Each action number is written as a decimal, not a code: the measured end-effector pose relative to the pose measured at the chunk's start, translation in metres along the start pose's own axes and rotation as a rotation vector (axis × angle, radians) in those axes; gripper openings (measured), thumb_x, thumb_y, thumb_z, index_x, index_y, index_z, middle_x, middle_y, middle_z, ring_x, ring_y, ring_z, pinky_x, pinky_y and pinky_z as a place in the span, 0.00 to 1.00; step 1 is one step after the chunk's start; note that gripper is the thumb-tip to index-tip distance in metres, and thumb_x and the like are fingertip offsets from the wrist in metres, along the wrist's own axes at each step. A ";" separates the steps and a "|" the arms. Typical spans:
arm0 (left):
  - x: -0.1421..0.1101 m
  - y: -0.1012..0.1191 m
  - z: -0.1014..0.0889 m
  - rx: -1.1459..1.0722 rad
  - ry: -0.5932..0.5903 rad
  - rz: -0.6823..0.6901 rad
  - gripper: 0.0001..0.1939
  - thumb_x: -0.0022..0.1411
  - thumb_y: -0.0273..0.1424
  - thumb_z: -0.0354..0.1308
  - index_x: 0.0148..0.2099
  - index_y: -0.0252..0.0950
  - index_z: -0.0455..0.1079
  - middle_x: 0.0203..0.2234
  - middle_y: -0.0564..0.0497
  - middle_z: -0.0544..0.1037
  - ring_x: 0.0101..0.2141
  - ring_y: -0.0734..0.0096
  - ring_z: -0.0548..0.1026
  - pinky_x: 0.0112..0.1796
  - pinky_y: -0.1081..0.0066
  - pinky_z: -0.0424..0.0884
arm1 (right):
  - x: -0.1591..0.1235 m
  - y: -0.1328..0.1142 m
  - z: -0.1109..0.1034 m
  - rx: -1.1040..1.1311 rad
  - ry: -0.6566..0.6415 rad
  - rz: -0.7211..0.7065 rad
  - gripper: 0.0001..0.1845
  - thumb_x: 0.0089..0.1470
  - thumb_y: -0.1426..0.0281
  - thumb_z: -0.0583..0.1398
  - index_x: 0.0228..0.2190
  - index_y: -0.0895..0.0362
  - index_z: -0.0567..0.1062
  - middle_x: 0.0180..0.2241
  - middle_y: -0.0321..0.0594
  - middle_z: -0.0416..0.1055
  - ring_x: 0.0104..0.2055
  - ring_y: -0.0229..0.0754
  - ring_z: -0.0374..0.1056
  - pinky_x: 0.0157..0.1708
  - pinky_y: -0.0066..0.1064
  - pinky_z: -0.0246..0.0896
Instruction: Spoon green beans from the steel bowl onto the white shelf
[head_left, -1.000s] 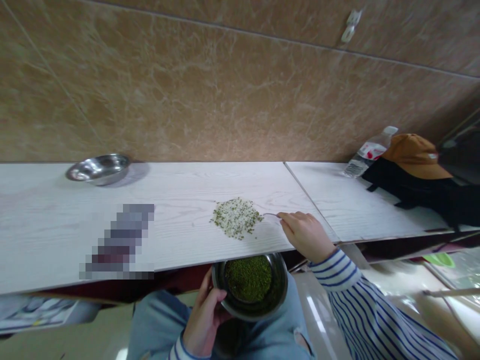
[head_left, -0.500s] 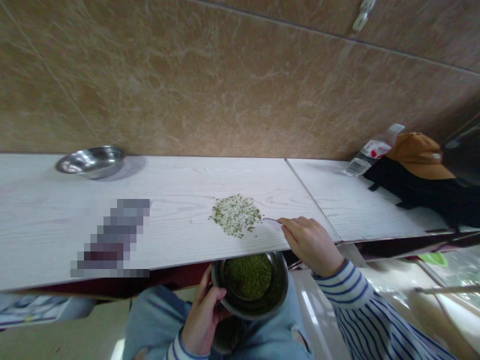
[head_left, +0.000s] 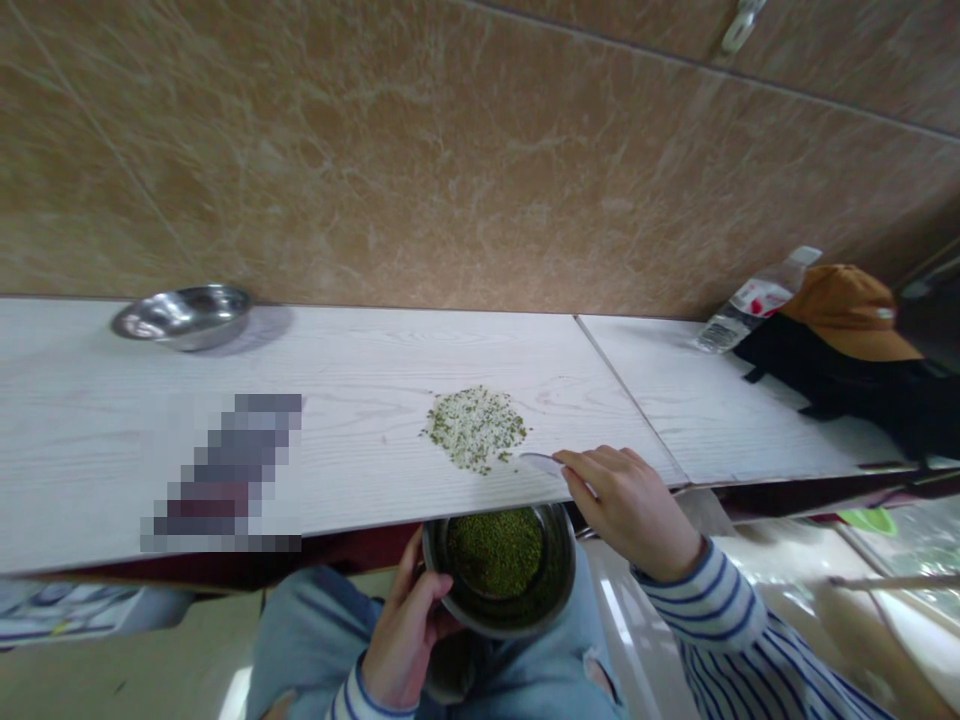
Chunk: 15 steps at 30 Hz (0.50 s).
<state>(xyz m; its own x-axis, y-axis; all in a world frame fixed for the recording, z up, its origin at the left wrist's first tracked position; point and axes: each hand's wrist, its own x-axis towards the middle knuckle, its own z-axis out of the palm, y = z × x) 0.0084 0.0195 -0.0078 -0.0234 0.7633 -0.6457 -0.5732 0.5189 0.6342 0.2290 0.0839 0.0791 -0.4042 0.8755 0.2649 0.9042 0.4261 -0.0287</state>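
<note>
Seemingly for steadiness, the left hand point(head_left: 411, 622) is clasping a round silvery metal bowl point(head_left: 561, 560) of small green beans point(head_left: 496, 550) below the white wood-grained bench point(head_left: 360, 400), while the right hand point(head_left: 628, 508), grip closed, is pinching a slim silvery utensil point(head_left: 540, 462) (perhaps a spoon) beside a white-and-green grain pile point(head_left: 476, 428).

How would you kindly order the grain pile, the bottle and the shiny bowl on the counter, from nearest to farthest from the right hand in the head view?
1. Grain pile, left of the right hand.
2. Bottle, farther back on the right.
3. Shiny bowl, far left, at the back.
</note>
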 end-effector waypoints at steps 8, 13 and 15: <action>0.001 0.000 -0.001 0.003 0.009 0.014 0.36 0.44 0.26 0.56 0.58 0.45 0.56 0.34 0.53 0.73 0.27 0.73 0.69 0.25 0.72 0.67 | 0.014 0.010 0.004 -0.048 0.006 0.074 0.16 0.56 0.71 0.48 0.43 0.57 0.71 0.32 0.42 0.74 0.35 0.39 0.67 0.34 0.32 0.55; -0.001 0.002 0.000 -0.003 0.015 0.015 0.36 0.45 0.25 0.55 0.58 0.44 0.56 0.32 0.52 0.73 0.26 0.73 0.69 0.26 0.71 0.68 | 0.013 0.005 0.004 -0.028 -0.012 0.044 0.15 0.57 0.71 0.49 0.43 0.56 0.71 0.33 0.41 0.74 0.36 0.39 0.67 0.34 0.32 0.55; -0.001 0.002 0.000 -0.004 0.015 0.013 0.35 0.46 0.25 0.54 0.58 0.44 0.55 0.33 0.52 0.73 0.27 0.72 0.69 0.27 0.70 0.69 | 0.012 0.003 0.004 -0.018 -0.012 0.032 0.15 0.57 0.71 0.48 0.42 0.56 0.71 0.33 0.40 0.74 0.36 0.39 0.67 0.34 0.32 0.55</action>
<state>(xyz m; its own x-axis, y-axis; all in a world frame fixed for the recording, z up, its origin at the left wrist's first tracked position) 0.0071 0.0199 -0.0062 -0.0431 0.7643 -0.6434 -0.5758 0.5073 0.6411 0.2265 0.0961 0.0785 -0.3761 0.8915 0.2524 0.9191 0.3935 -0.0200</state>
